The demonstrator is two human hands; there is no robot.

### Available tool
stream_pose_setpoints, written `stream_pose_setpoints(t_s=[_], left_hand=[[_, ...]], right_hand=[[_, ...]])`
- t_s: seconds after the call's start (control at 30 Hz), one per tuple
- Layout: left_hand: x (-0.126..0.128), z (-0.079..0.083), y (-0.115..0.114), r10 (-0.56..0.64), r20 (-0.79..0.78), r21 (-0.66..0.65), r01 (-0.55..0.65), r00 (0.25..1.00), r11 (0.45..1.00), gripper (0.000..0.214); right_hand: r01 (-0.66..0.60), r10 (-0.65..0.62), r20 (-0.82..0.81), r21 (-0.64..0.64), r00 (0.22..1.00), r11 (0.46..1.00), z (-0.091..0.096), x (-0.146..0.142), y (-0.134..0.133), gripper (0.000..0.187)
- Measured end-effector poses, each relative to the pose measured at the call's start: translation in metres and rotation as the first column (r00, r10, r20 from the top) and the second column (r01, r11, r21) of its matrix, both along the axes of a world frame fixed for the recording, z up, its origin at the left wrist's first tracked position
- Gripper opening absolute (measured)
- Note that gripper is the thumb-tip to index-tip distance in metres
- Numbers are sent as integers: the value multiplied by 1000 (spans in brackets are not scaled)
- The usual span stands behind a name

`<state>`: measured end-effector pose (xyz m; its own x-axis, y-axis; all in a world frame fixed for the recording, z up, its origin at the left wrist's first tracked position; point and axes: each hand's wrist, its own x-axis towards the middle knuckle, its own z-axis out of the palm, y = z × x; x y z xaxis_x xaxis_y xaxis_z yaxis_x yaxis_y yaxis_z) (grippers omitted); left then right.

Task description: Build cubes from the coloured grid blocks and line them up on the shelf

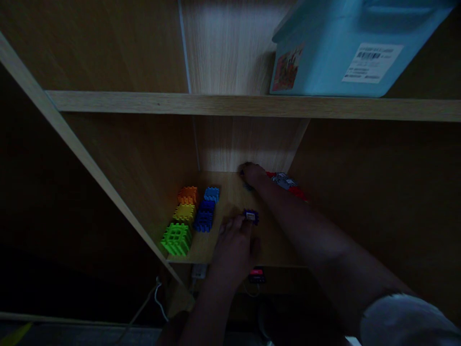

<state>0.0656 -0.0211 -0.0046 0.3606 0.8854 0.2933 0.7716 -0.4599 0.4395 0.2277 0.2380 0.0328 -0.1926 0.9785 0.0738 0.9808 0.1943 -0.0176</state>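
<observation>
Two hands among lattice blocks on a shelf

The left hand (233, 250) is loosely spread: its fingers lie together, slightly bent, while the thumb stands apart. The fingertips are at the edge of a labelled purple piece (251, 216) and appear to touch it. That piece lies to the right of the green block (176, 239) and farther back on the shelf (226, 194). The left forearm rises from below, the back of the hand facing up.

The right hand (254, 174) is well behind and to the right of the green block, near the back panel (234, 144). Its fingers point left and down, mostly hidden and dim, so whether they pinch anything cannot be told. The right arm stretches diagonally in from the right, passing in front of grey pieces (283, 180) and red pieces (297, 192).

Directly behind the green block stand a yellow block (184, 213) and an orange block (188, 194); behind and to its right are dark-blue blocks (205, 216) and a light-blue block (212, 194).
</observation>
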Motion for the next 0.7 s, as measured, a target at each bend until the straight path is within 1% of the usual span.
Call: stream_pose_setpoints(t_s=[0.1,0.2,0.3,0.37,0.4,0.5,0.57,0.63,0.7], left_hand=[[1,1,-1,1,-3,-8,-1,1000,1000,47],[2,2,-1,3,-3,-8,-3,1000,1000,46],[2,3,-1,9,-14,-6,-9,1000,1000,47],[2,4,0,10,-23,-5,-11,1000,1000,48],[2,4,0,12,-24,-3,-12,1000,1000,48],[1,4,1,11,-21,13,-10,1000,1000,45],[1,3,1,5,-16,28,-4,1000,1000,43],[0,1,3,-6,-11,42,7,1000,999,40],[-1,0,4,-16,-12,58,16,1000,998,38]], right_hand=[[-48,48,2,66,999,997,4,12,3,38],[-83,84,-13,102,996,991,10,25,2,39],[-72,80,-54,150,995,986,18,35,-5,36],[-48,67,-95,190,993,981,25,39,-14,30],[-33,60,-118,213,991,976,28,40,-20,31],[26,26,-184,274,983,961,33,42,-47,39],[63,0,-212,287,977,956,33,44,-72,39],[89,-24,-223,283,974,955,28,46,-103,35],[91,-30,-219,275,975,957,18,47,-136,29]])
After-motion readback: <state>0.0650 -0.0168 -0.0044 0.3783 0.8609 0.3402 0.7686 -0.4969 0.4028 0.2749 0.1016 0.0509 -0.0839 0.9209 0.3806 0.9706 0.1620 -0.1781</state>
